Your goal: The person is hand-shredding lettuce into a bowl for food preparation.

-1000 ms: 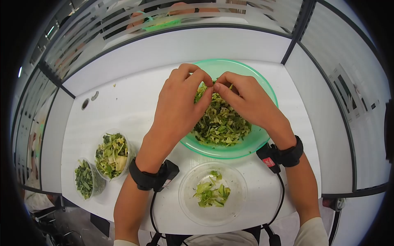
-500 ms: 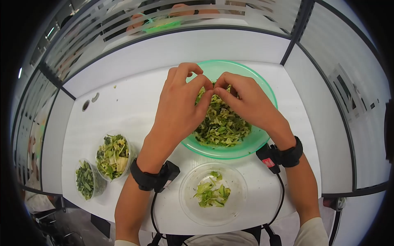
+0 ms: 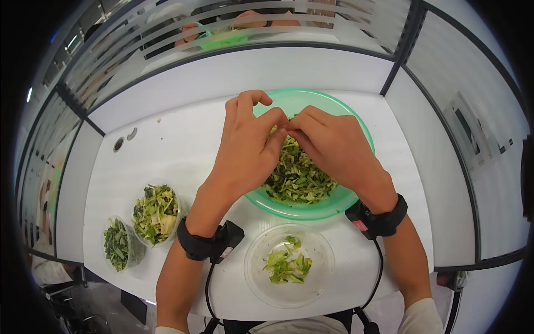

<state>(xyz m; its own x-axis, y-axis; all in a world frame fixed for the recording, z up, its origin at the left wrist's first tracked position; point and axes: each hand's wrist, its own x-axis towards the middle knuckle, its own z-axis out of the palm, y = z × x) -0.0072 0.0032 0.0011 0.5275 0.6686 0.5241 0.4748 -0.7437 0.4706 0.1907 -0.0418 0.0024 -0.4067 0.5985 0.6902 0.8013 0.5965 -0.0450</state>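
Nearest the person, at six o'clock of the green bowl, sits the clear dish (image 3: 316,288), holding a small cluster of light leafy pieces (image 3: 286,267). At eight o'clock of the bowl stand two clear tubs side by side: the smaller tub (image 3: 136,249), of darker leaves, is nearer, and the larger tub (image 3: 182,210), of mixed cut greens, lies just beyond it. Farther out is the green bowl (image 3: 346,199) itself, with a broad heap of chopped greens (image 3: 303,178). Above it, toward its eleven o'clock, the left hand (image 3: 242,142) and right hand (image 3: 342,145) meet, each with thumb and forefinger drawn close together (I cannot tell whether they are fully closed, or whether a leaf scrap is pinched there). The work looks under way rather than finished: some pieces are already apart in the dish, while far more greens lie in the bowl; how much of that heap remains to be handled is unclear. Beyond the striped panel (image 3: 222,52), at twelve o'clock, a co-worker's hand (image 3: 249,20) shows.
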